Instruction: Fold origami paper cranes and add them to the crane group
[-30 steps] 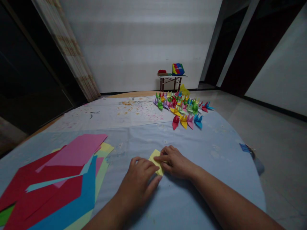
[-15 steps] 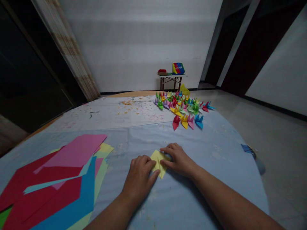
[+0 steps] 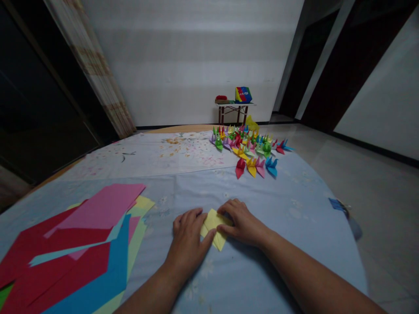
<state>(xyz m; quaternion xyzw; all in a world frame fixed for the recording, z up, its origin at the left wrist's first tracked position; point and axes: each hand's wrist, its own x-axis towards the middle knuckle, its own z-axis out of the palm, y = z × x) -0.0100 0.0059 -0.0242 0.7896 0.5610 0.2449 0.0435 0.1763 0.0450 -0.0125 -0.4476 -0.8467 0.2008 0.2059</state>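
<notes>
A small folded piece of yellow paper, roughly diamond-shaped with creases across it, lies on the blue tablecloth in front of me. My left hand holds its left side, the thumb pressed near the middle and the fingers at the left corner. At the right edge, the thumb and fingers of my right hand close on the paper. Fingers cover both side corners, while the top and bottom corners show.
To the left lies a spread of coloured paper sheets, pink, red, blue and yellow. Several folded paper cranes stand at the far right of the round table. Behind it, a small stand bears a colourful box.
The yellow paper has shifted slightly toward me, and its central slit no longer shows between my thumbs. My left hand has moved a little left; the right hand stays at the right edge.
</notes>
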